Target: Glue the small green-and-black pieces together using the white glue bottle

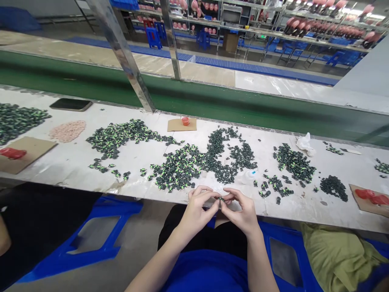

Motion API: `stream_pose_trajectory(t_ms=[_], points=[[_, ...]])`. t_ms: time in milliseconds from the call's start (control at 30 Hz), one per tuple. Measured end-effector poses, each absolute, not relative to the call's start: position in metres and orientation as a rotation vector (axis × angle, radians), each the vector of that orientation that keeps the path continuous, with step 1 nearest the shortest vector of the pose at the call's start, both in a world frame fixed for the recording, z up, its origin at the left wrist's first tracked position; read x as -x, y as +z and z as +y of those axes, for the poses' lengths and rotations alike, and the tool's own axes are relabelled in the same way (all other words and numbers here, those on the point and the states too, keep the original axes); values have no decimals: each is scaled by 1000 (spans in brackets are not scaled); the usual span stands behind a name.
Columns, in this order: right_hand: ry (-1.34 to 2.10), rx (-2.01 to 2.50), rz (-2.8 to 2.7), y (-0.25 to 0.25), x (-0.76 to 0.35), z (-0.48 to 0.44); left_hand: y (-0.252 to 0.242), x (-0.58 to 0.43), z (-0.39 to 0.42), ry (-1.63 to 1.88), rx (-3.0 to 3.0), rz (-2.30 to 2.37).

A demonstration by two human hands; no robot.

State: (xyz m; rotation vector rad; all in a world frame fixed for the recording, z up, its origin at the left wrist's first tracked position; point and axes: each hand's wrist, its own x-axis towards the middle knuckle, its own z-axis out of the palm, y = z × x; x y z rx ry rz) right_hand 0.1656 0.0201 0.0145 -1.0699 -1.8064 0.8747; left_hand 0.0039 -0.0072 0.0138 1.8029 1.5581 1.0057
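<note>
My left hand (199,207) and my right hand (241,209) meet at the near edge of the white table (73,162). Their fingertips pinch one small dark green piece (221,199) between them. Just beyond the hands lie heaps of the same small dark pieces, some with bright green marks (179,168), others plain dark (223,156). A small clear bottle (251,174) lies on the table just past my right hand.
A red cap (185,120) sits on a cardboard square. More dark piles (294,162) lie to the right, a pink pile (67,130) and a phone (71,104) to the left. A green conveyor belt (212,101) runs behind. People sit on both sides of me.
</note>
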Motion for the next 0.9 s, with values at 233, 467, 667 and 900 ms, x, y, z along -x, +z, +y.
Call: stream_pose_trajectory(t_ms=[233,467,667,900], points=[[957,1075,-1801,14,-175,21,13,-9,-6,966,-1858,1484],[792,1161,-1878,15,-196,20,4,-7,-1,949,-1962,1495],[226,1505,-1632,17,-244,30,-2,24,32,1169,-1968,2036],[-106,1536,-1656,-5,-221,46,-4,23,61,1002,-1960,2233]])
